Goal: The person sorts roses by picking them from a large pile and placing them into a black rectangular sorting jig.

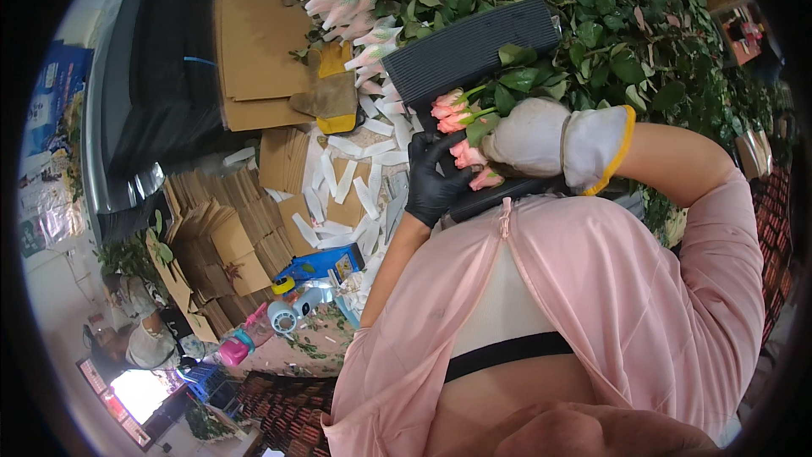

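My left hand (438,174), in a black glove, is at several pink roses (468,154), its fingers against the blooms. What its fingertips grip is partly hidden. My right hand (530,138), in a pale work glove with a yellow-edged cuff, is closed around the rose stems just behind the heads. A green leaf (482,130) lies across the front of that glove. Above both hands a black corrugated sheet (472,51) lies tilted, and another dark edge shows below them, close to my body.
Leafy rose stems (609,32) cover the upper right, with blooms in white mesh sleeves (336,3). Loose white sleeves (346,181) lie left of my hands. Further left are a tan-yellow work glove (327,89), cardboard sheets (260,32), stacked cardboard (235,241), a blue box (323,264) and a handheld fan (285,316).
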A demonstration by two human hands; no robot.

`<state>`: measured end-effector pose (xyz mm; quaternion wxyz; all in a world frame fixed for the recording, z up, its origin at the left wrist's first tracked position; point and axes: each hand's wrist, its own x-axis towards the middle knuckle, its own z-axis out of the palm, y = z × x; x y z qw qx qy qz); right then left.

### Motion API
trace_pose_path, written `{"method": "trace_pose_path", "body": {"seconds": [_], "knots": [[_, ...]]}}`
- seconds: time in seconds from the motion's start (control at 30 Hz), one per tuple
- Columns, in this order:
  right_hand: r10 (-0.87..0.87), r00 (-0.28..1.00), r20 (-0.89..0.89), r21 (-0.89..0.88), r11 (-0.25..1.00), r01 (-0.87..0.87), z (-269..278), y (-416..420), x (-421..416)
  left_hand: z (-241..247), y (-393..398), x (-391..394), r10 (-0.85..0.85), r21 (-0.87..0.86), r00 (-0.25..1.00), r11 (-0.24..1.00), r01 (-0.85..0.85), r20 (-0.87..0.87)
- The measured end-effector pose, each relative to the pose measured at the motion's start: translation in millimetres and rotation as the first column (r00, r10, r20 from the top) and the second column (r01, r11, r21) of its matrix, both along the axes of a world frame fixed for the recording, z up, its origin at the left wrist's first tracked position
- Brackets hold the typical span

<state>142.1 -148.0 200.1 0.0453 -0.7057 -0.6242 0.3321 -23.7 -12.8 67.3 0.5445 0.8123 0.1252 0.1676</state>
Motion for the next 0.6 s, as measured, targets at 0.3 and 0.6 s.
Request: {"method": "trace_pose_path", "body": {"seconds": [0.3,0.6], "knots": [[-0.174,0.881,-0.439,-0.143,0.982,0.123,-4,6,-9,5,3,2,-0.006,0.035,1.000,0.999,0.005,0.024],[0.309,0.916,0.254,-0.240,0.938,-0.250,34,22,-15,8,4,2,0.004,0.081,0.997,0.997,-0.011,0.079]]}}
